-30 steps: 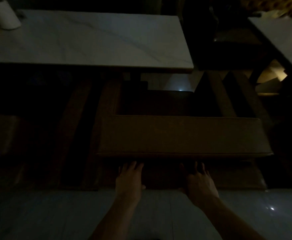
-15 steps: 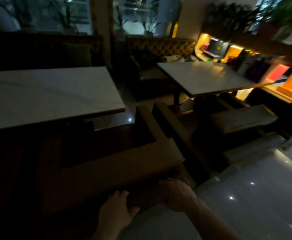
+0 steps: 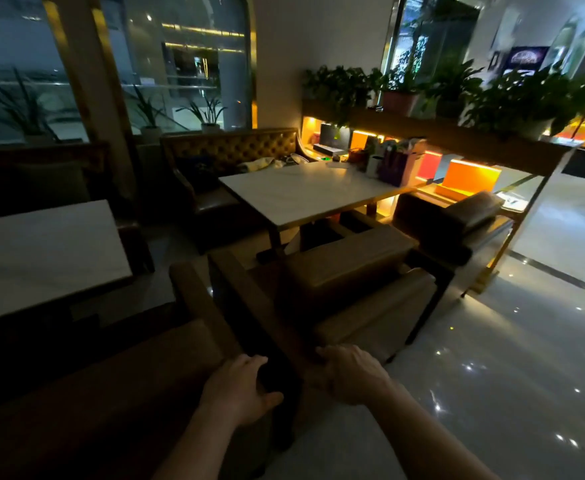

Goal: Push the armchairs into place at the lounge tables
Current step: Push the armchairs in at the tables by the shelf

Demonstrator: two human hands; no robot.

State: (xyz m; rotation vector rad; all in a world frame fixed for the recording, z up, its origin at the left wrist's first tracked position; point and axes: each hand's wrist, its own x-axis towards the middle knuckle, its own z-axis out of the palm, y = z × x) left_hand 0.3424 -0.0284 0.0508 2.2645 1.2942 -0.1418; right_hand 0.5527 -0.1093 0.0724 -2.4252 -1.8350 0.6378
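At the left edge a pale tabletop (image 3: 38, 251) sits in shadow, and the near armchair (image 3: 118, 382) fills the lower left, its long backrest running from lower left up toward the centre, its seat facing that tabletop. The left hand (image 3: 239, 389) rests on the backrest's right end, fingers curled over the corner, thumb out. Just right of it, the right hand (image 3: 350, 374) curls around the dark rear corner of a second armchair (image 3: 346, 271), which points toward the centre tabletop (image 3: 305, 192). Half a second ago both hands were on the near backrest; now the right one has shifted across, and the view has swung right.
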